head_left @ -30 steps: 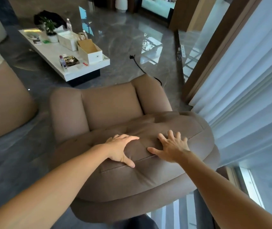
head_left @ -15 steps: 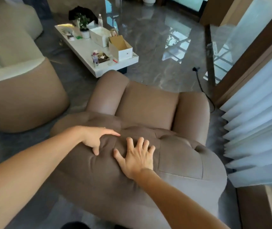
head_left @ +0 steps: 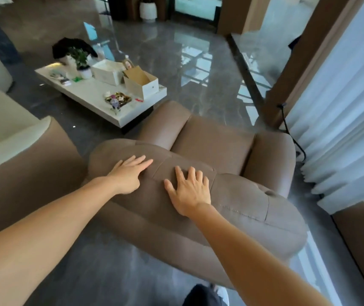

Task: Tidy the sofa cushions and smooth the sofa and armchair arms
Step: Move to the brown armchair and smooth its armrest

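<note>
I stand behind a brown padded armchair [head_left: 243, 204] and look down over its tufted backrest. My left hand [head_left: 129, 175] lies flat on the left part of the backrest top, fingers together and pointing right. Beside it, my right hand [head_left: 189, 191] presses flat on the middle panel with fingers spread. Neither hand holds anything. The chair's left arm [head_left: 165, 122] and right arm [head_left: 271, 155] flank the seat [head_left: 214, 144] beyond my hands. A beige and brown sofa [head_left: 17, 151] stands at the left.
A white coffee table [head_left: 94, 96] with boxes, a potted plant and small items stands ahead of the armchair. White curtains [head_left: 342, 120] hang at the right, with a black cable [head_left: 291, 133] on the glossy grey floor beside them. My shoe [head_left: 205, 295] shows at the bottom.
My view has swung so the armchair sits further right. Both hands have slid across the backrest top, and the left hand has flattened from a curled grip.
</note>
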The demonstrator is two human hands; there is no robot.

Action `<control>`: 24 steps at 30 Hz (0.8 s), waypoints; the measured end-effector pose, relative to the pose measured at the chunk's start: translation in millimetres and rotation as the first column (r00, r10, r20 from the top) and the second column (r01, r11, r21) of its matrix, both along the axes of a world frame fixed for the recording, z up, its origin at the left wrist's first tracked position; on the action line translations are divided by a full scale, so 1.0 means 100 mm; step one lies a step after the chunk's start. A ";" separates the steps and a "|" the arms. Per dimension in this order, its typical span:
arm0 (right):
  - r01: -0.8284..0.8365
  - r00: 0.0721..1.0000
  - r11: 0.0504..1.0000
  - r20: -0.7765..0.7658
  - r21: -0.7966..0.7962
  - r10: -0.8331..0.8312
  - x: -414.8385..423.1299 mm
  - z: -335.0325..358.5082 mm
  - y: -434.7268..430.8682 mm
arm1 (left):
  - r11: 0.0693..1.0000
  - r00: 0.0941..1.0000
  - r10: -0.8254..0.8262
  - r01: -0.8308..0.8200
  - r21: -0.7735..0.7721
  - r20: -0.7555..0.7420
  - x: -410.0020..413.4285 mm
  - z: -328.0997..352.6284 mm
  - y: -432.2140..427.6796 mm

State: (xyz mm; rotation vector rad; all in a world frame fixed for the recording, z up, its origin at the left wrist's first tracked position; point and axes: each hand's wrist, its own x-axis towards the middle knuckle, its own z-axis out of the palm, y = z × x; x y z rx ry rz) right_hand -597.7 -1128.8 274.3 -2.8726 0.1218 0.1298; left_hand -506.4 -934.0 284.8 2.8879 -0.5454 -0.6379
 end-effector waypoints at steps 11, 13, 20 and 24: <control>0.133 0.991 0.990 0.036 -0.052 -0.131 0.40 -0.18 1.19 | 0.985 0.960 -0.155 0.169 -0.040 0.234 0.73 -0.23 1.04; 0.178 0.982 0.983 0.074 -0.050 -0.174 0.53 -0.22 1.34 | 0.983 0.949 -0.161 0.179 -0.040 0.271 0.89 -0.26 1.13; 0.268 0.963 0.960 0.048 -0.078 -0.265 0.91 -0.11 1.69 | 0.956 0.913 -0.267 0.292 -0.036 0.310 1.42 -0.22 1.38; 0.369 0.927 0.925 -0.031 -0.094 -0.373 1.04 -0.04 1.89 | 0.920 0.853 -0.337 0.388 -0.050 0.399 1.65 -0.22 1.53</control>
